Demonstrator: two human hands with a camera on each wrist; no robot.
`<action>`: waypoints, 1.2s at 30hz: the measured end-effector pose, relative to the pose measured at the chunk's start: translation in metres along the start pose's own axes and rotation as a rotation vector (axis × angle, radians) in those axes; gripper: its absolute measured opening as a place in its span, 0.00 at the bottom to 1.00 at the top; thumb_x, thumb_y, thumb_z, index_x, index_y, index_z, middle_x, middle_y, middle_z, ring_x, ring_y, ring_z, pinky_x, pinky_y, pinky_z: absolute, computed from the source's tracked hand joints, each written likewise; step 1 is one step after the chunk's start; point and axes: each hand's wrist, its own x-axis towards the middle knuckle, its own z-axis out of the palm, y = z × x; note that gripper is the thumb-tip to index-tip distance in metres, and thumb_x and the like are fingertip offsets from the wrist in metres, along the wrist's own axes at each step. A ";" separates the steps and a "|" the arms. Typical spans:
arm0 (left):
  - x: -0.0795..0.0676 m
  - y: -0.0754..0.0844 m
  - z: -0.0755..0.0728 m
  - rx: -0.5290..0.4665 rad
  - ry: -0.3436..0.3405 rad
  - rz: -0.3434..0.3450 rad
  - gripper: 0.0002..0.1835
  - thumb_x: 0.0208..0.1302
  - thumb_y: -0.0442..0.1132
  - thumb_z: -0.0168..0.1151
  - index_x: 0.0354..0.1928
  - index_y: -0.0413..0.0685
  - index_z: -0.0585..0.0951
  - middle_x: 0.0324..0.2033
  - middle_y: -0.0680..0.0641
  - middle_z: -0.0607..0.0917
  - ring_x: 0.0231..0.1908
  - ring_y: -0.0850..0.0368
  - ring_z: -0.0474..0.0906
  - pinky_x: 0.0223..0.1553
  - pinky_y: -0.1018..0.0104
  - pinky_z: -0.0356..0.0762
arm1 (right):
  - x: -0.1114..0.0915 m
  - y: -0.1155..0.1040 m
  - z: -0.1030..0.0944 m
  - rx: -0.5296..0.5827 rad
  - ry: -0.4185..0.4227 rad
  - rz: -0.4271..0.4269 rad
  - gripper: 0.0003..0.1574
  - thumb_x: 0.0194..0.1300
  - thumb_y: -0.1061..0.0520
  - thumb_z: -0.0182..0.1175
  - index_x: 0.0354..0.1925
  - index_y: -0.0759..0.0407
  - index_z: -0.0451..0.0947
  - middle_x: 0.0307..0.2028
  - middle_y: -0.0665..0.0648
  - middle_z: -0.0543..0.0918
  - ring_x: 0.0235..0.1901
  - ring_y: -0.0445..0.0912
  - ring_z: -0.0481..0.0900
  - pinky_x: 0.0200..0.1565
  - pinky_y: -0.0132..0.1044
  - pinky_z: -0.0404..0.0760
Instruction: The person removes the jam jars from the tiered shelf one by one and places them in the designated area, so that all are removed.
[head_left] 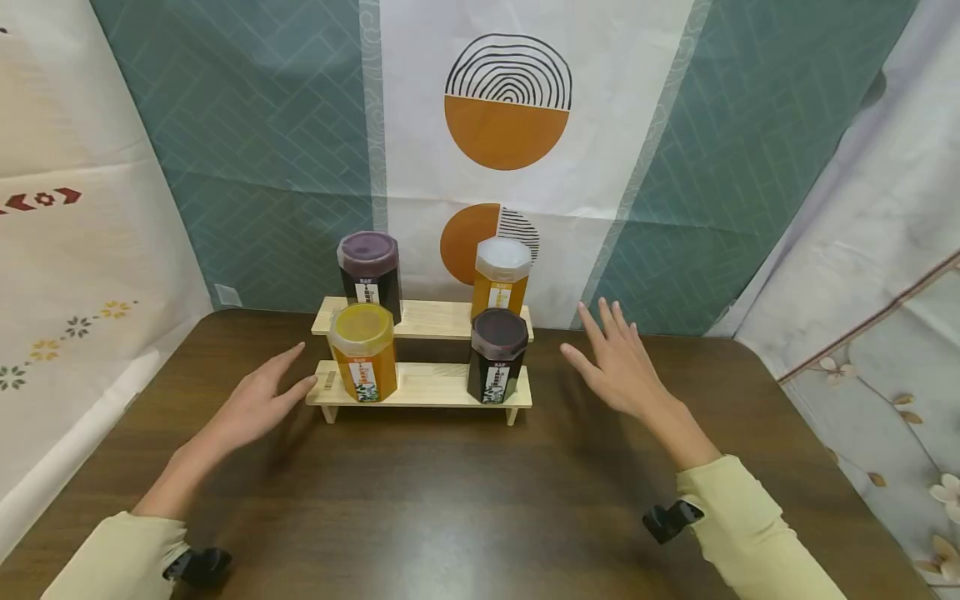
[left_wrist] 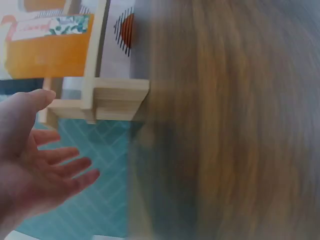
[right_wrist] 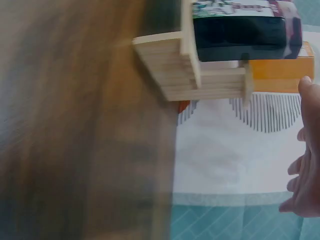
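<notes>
Head view shows left hand (head_left: 255,408) and right hand (head_left: 618,362), fingers spread wide and holding nothing, flanking the wooden rack (head_left: 427,387) with four jars on the counter (head_left: 450,500).

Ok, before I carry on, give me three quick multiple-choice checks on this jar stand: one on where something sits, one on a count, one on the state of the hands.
1. Where does the dark jar with the dark lid nearest the right hand stand?
A. lower step, right end
B. upper step, left end
C. on the table in front of the stand

2. How many jars are on the wooden stand?
A. two
B. four
C. six

3. What are the two hands doing?
A. each grips a jar
B. both lie flat on the table
C. both are open and hold nothing, one on each side of the stand

Answers:
1 A: the dark jar stands at the right end of the lower step of the wooden stand.
2 B: two jars on each step.
3 C: the left hand and the right hand show spread fingers clear of the jars.
</notes>
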 end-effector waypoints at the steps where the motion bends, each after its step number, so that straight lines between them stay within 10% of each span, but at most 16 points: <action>1: 0.002 -0.001 0.002 -0.051 -0.027 -0.026 0.38 0.74 0.51 0.51 0.71 0.28 0.54 0.67 0.24 0.58 0.65 0.27 0.54 0.60 0.33 0.55 | 0.004 -0.002 -0.002 0.035 -0.011 0.000 0.49 0.73 0.31 0.40 0.76 0.59 0.44 0.73 0.70 0.42 0.72 0.62 0.33 0.66 0.66 0.40; 9: 0.006 -0.021 0.011 -0.642 -0.204 -0.150 0.42 0.75 0.50 0.49 0.76 0.46 0.37 0.70 0.26 0.46 0.69 0.32 0.46 0.63 0.37 0.53 | 0.042 -0.028 -0.020 0.339 -0.077 -0.007 0.46 0.75 0.34 0.38 0.77 0.54 0.37 0.75 0.60 0.42 0.73 0.54 0.38 0.69 0.55 0.43; 12: 0.006 -0.025 0.016 -0.745 -0.173 -0.191 0.42 0.74 0.49 0.51 0.77 0.46 0.37 0.71 0.28 0.45 0.69 0.35 0.45 0.66 0.39 0.48 | 0.056 -0.041 -0.025 0.477 -0.079 -0.002 0.45 0.75 0.34 0.38 0.77 0.51 0.35 0.75 0.58 0.44 0.73 0.54 0.43 0.69 0.55 0.47; 20: 0.004 -0.024 0.036 -1.067 0.018 -0.210 0.38 0.73 0.38 0.53 0.74 0.31 0.44 0.62 0.40 0.60 0.48 0.68 0.73 0.48 0.75 0.72 | 0.087 -0.068 -0.027 0.805 -0.069 0.012 0.49 0.73 0.39 0.48 0.77 0.52 0.33 0.73 0.63 0.53 0.71 0.52 0.52 0.67 0.51 0.55; 36: 0.010 -0.016 0.048 -1.121 0.025 -0.200 0.36 0.75 0.37 0.49 0.73 0.30 0.43 0.68 0.32 0.51 0.49 0.71 0.72 0.50 0.77 0.71 | 0.107 -0.084 -0.009 0.894 0.152 0.132 0.54 0.56 0.49 0.70 0.72 0.60 0.53 0.62 0.64 0.66 0.55 0.55 0.70 0.53 0.47 0.74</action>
